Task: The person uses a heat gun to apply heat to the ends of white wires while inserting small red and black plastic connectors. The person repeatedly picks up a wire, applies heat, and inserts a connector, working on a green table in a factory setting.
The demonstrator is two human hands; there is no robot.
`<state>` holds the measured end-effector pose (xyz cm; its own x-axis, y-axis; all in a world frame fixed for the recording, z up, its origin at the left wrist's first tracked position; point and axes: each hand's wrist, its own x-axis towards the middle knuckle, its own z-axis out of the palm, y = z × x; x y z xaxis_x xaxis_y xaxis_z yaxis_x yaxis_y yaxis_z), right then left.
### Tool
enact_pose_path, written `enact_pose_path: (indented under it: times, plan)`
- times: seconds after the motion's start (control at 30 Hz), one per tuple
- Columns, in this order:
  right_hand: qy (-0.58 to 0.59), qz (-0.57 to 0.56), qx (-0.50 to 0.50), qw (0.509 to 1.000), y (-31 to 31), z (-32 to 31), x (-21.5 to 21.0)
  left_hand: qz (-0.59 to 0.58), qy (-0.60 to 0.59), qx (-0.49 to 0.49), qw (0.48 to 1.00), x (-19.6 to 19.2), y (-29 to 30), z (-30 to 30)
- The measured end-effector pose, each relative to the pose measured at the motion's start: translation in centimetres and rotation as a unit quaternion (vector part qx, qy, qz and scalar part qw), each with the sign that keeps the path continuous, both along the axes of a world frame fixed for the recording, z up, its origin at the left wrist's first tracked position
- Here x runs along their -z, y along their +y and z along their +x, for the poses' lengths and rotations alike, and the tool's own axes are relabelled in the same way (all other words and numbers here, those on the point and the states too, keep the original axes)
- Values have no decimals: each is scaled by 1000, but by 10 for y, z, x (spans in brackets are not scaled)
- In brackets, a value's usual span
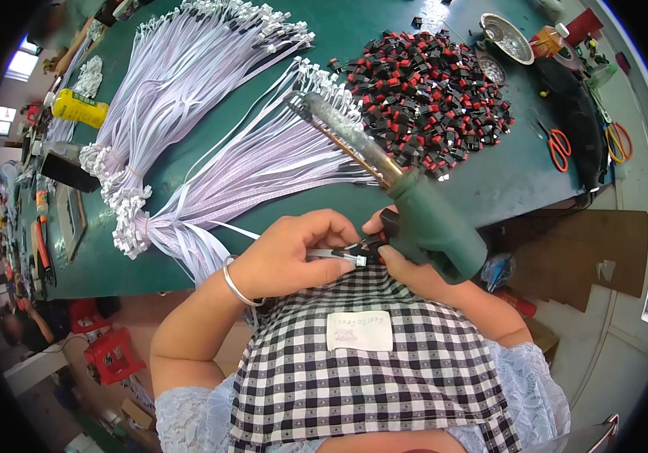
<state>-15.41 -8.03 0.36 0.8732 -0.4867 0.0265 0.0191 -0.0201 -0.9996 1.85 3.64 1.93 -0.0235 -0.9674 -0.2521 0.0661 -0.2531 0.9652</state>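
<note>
My left hand [290, 253] is closed in a pinch on a flat white cable with a white plug [358, 260] at its end. My right hand [408, 264] meets it just above my apron, its fingers closed on a small black part [369, 245] with a hint of red, like the rocker switches in the pile. Whether the cable and the black part are joined, I cannot tell. A green heat gun [441, 226] with a metal nozzle stands close over my right hand and hides part of it. How the heat gun is held up does not show.
On the green table [210, 260] lie two bundles of white cables [180, 83] and a heap of black-and-red rocker switches [429, 98]. Farther right are a metal bowl [506, 38], orange-handled scissors [559, 147] and a black bag-like object [571, 113]. A yellow bottle [80, 108] lies left.
</note>
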Motion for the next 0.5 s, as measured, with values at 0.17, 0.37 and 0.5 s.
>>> enact_pose_path:
  times: [0.17, 0.37, 0.5]
  plan:
    - [5, -10, 7, 1000, -1, 1, -1, 57, -6, -34, 998, 3, 2, -3]
    - [6, 23, 26, 999, 1, 0, 7, -165, -309, -12, 937, 3, -2, -6]
    - [14, 34, 35, 999, 0, -1, 9, -268, -447, -24, 853, 8, 0, -7]
